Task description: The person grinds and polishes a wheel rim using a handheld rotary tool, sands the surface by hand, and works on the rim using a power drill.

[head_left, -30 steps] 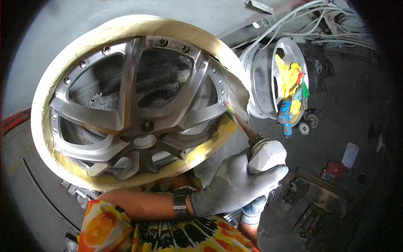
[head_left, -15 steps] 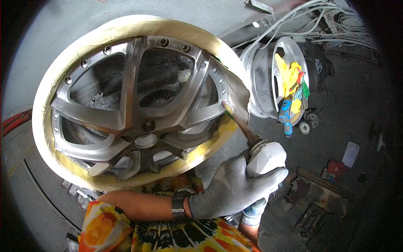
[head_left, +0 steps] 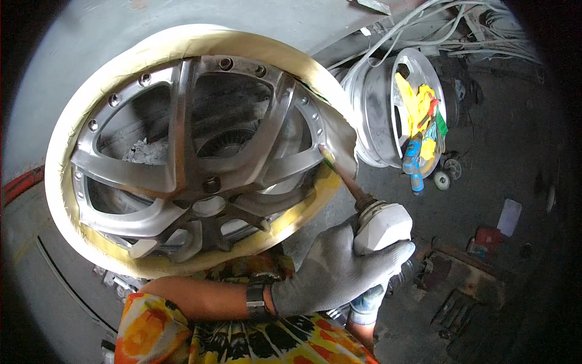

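Observation:
A silver alloy wheel rim (head_left: 183, 121) stands tilted in front of me, its outer edge wrapped in cream-yellow masking tape (head_left: 63, 224). The narrow tip of a white-headed power tool (head_left: 385, 229) with a long tapered bit touches the rim near the outer end of a right-hand spoke. My left hand (head_left: 330, 267), in a grey glove with a watch at its wrist, is wrapped around the tool's head. Below and behind it, my gloved right hand (head_left: 367, 301) is mostly hidden at the tool's body; its fingers do not show.
Behind on the right stands a second silver wheel (head_left: 373, 115), holding yellow cloths (head_left: 418, 109) and a blue-handled tool (head_left: 412, 159). Loose cables (head_left: 418, 30) run along the top right. On the dark floor lie a white rectangular piece (head_left: 509, 217) and metal scraps (head_left: 454, 312).
The rim sits slightly further left and lower in view. The tool's tip stays at the same spoke end, and both hands keep nearly the same position on the tool.

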The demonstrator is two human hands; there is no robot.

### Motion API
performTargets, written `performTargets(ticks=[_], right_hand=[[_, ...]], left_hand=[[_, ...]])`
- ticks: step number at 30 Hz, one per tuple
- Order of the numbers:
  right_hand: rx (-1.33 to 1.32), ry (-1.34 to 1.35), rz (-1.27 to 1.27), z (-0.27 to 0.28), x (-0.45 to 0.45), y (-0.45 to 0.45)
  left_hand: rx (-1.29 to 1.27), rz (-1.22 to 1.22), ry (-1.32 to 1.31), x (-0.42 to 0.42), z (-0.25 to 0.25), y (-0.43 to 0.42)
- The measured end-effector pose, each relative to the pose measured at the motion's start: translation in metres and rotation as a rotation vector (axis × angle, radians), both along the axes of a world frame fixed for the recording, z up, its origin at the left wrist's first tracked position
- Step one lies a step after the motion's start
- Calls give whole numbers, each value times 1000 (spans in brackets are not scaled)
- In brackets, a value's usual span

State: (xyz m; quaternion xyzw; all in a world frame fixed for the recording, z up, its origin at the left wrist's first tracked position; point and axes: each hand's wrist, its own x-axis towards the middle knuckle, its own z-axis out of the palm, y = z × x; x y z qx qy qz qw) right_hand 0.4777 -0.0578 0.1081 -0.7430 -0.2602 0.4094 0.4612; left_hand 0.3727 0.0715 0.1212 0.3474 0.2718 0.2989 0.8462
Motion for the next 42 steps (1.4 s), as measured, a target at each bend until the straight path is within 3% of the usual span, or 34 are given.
performTargets(ticks=[7, 10, 12, 16, 22, 25, 27, 28, 30, 31, 33, 39, 42], right_hand=[[15, -7, -14, 2, 16, 15], [25, -11, -23, 4, 25, 25], [27, -14, -21, 4, 27, 26], [18, -14, -12, 7, 20, 20], [9, -24, -4, 9, 14, 13], [19, -22, -12, 8, 22, 21], [22, -26, -18, 8, 25, 26], [21, -26, -15, 8, 25, 27], [13, -32, -12, 11, 22, 23], [3, -37, -5, 12, 17, 18], [-22, -40, 20, 19, 6, 6], [-31, -58, 43, 21, -1, 0], [-16, -51, 31, 22, 2, 3]], left_hand=[[23, -78, -118, 1, -3, 2], [127, -60, -57, 1, -3, 4], [340, 27, 39, 2, -7, 3], [167, -37, -45, -1, -1, 2], [353, 106, 42, 3, -6, -3], [309, 47, -9, 7, -11, -4], [-77, -46, -72, 5, -4, 0], [-76, -47, -72, 4, -6, -1], [457, 69, 90, 1, -10, -1], [457, 68, 91, 0, -8, -2], [-29, 16, -6, -4, 5, 5], [72, 102, 54, -5, 6, -2], [39, 34, 25, -4, 4, 2]])
